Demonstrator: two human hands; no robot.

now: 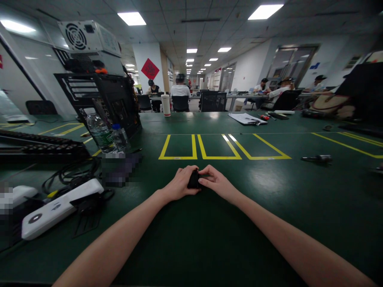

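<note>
A small black object (193, 180), boxy in outline, is between my hands just above or on the green tabletop (191, 239); its exact kind is too dark to make out. My left hand (181, 184) wraps round its left side, thumb below and fingers over the top. From the right, my right hand (214, 181) meets it with thumb and forefinger pinched at its edge. Whatever lies between those right fingertips is hidden. Beyond the hands, yellow tape rectangles (200, 146) mark the table.
At left stand an open black computer case (119, 101), a power supply (89, 38), a water bottle (100, 129) and a white power strip (61, 207) with cables. A screwdriver-like tool (318, 159) lies right; a clipboard (247, 119) and white tumbler (165, 105) stand farther back. Several people sit beyond.
</note>
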